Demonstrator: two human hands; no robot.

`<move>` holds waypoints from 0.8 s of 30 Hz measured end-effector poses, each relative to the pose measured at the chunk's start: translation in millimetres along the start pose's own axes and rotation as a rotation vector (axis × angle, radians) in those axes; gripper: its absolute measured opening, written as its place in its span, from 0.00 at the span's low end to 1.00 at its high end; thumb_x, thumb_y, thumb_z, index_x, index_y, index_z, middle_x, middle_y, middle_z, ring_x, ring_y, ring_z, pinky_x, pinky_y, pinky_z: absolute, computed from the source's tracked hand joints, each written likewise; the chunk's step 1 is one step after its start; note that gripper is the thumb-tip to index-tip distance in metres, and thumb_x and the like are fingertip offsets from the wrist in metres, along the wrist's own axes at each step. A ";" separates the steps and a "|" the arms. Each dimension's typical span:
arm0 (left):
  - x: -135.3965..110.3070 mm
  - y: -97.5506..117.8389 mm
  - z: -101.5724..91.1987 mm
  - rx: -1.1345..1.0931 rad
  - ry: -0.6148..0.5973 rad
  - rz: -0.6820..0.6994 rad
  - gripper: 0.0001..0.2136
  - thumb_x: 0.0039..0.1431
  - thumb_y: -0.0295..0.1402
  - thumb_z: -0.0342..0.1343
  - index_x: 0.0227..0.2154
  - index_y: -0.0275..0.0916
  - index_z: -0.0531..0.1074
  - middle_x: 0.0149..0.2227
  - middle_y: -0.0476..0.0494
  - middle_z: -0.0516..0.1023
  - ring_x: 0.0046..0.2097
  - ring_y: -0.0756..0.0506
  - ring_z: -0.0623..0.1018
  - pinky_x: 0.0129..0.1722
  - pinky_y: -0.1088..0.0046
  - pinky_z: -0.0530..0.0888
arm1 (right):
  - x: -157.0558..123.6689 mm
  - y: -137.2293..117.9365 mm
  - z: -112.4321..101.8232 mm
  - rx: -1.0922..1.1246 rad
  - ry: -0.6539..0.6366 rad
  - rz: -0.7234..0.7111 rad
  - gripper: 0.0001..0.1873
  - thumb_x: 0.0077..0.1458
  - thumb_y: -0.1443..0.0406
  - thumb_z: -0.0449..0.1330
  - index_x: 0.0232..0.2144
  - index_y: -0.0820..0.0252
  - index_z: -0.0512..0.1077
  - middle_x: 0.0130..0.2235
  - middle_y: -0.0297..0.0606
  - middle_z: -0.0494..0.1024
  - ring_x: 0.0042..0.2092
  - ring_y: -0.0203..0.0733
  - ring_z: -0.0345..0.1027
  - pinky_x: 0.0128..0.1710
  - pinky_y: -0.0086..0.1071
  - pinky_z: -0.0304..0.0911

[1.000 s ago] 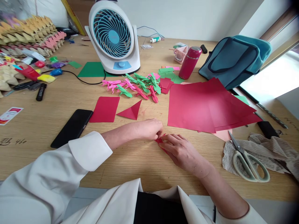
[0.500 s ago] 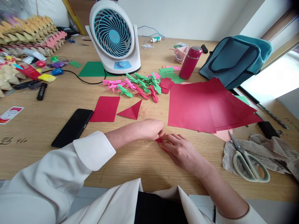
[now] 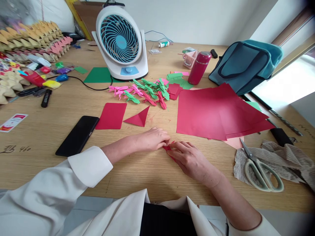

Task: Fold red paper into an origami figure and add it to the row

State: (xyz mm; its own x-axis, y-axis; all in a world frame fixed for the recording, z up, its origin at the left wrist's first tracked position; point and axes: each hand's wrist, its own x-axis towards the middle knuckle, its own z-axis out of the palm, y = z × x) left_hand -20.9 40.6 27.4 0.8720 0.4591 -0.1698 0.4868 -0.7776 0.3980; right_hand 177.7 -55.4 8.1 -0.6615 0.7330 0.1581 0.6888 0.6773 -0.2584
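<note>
A small piece of folded red paper (image 3: pixel 167 148) lies on the tabletop between my hands, mostly covered by fingers. My left hand (image 3: pixel 153 139) has its fingers bunched at the paper's left end, pinching it. From the right, my right hand (image 3: pixel 190 158) holds the rest of it down against the wood, fingers close together. Just beyond my left hand rests a folded red triangle (image 3: pixel 138 118), with a stack of red paper rectangles (image 3: pixel 112 116) to its left. Farther back is a cluster of folded green, pink and red paper figures (image 3: pixel 145 90).
Large red sheets (image 3: pixel 201 113) spread to the right. Scissors (image 3: pixel 261 170) lie on a crumpled cloth (image 3: pixel 240 164). A black phone (image 3: pixel 77 136) is on the left. Behind stand a fan (image 3: pixel 128 70), a red flask (image 3: pixel 199 67) and a teal bag (image 3: pixel 240 65).
My left hand has shifted slightly left and its wrist has turned, so more of its fingers show at the paper. My right hand has stayed put on the paper.
</note>
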 end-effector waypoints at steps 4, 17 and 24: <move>-4.1 -2.3 5.4 -0.038 0.066 0.026 0.04 0.60 0.25 0.56 0.30 0.38 0.73 0.35 0.47 0.75 0.42 0.46 0.74 0.44 0.71 0.66 | 0.7 -0.5 -2.1 0.028 -0.010 0.003 0.12 0.63 0.72 0.54 0.46 0.59 0.73 0.48 0.45 0.74 0.46 0.45 0.67 0.46 0.39 0.63; -26.5 10.0 35.7 0.293 0.395 0.065 0.08 0.66 0.28 0.50 0.35 0.38 0.74 0.34 0.45 0.74 0.39 0.46 0.70 0.49 0.65 0.62 | 1.5 -0.5 -3.0 0.053 -0.019 0.013 0.13 0.63 0.73 0.55 0.48 0.60 0.73 0.50 0.44 0.74 0.48 0.45 0.68 0.48 0.40 0.65; -30.4 11.1 47.7 0.353 0.514 0.068 0.10 0.68 0.27 0.47 0.35 0.39 0.74 0.31 0.47 0.74 0.38 0.47 0.69 0.49 0.63 0.62 | 1.4 -0.3 -3.2 0.044 -0.017 0.011 0.15 0.62 0.74 0.55 0.49 0.59 0.73 0.51 0.45 0.74 0.49 0.46 0.69 0.48 0.41 0.66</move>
State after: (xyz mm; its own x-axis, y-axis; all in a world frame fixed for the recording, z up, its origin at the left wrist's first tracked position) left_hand -39.5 -2.4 -6.0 0.8084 0.4835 0.3358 0.4954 -0.8669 0.0558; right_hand 177.6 -54.4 11.5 -0.6594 0.7388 0.1393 0.6822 0.6658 -0.3022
